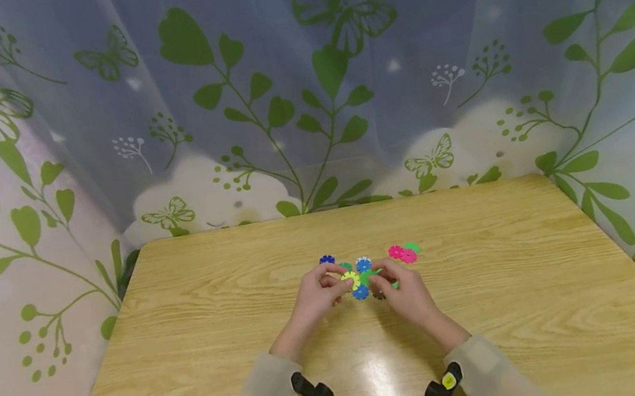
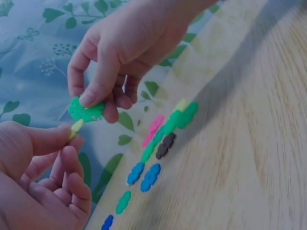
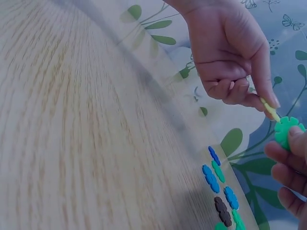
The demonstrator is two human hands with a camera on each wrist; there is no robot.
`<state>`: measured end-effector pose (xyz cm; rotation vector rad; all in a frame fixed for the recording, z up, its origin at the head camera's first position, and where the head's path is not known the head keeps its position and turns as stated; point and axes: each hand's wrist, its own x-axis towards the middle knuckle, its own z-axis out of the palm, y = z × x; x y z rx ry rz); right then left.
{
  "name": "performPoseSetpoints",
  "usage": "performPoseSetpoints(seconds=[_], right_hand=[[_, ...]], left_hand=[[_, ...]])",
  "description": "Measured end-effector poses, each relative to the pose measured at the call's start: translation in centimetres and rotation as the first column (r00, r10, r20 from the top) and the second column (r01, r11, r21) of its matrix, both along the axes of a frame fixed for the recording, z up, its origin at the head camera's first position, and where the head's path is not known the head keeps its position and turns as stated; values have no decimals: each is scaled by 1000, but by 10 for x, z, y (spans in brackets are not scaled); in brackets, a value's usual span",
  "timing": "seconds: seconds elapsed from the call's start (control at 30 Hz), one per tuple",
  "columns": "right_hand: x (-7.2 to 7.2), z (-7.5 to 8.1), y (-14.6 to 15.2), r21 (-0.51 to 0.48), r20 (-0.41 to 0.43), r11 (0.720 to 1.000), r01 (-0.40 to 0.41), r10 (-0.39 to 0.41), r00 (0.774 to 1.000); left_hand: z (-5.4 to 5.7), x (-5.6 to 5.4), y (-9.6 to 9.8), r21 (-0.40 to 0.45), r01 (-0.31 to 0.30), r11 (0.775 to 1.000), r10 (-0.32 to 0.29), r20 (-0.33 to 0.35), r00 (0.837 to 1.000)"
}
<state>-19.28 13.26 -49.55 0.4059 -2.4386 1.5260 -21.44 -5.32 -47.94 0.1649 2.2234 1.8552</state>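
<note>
Close by the left wrist camera, my left hand (image 2: 38, 196) pinches a yellow notched disc (image 2: 76, 128). My right hand (image 2: 120, 52) pinches a green notched disc (image 2: 85, 112) just to its right. They stand crossways, rim by rim; I can't tell if they join. Beyond, a brown disc (image 2: 166, 146) and blue discs (image 2: 151, 177) lie on the wooden table (image 2: 240, 143).

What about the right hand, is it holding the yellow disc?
No, the right hand pinches a green disc, the left hand the yellow disc.
</note>
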Motion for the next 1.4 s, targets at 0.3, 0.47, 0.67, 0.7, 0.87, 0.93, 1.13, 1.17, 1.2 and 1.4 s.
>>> performPoseSetpoints(seconds=[0.3,0.47,0.67,0.7,0.87,0.93,1.13,1.17,1.2,1.4], right_hand=[[-1,3,-4,-102,-60,995,-20,14,998],[-1,6,-5,-123,-109,992,-24,11,994],[8,22,-7,-69,-279,993,-94,71,958],[10,26,-8,-56,-301,994,-96,75,951],[9,26,-12,-38,-347,997,-72,54,936],[4,16,-11,-51,-345,995,-82,60,937],[-5,2,-9,42,-399,997,-63,74,914],[-6,4,-9,77,-411,996,-46,74,909],[-6,6,-9,108,-413,994,-35,77,907],[-3,16,-8,77,-154,995,-67,78,985]], left_hand=[[4,2,5,59,-13,998,9,55,998],[7,3,6,90,-20,996,19,15,1000],[12,7,5,124,35,992,-33,-14,999],[16,9,5,123,42,991,-39,-28,999],[23,12,7,108,52,993,-46,-56,997],[17,9,7,86,61,994,-55,-60,997],[8,7,7,75,95,993,-90,-65,994],[7,8,7,85,93,992,-88,-62,994],[6,7,6,99,91,991,-86,-58,995],[9,8,2,157,62,986,-63,-1,998]])
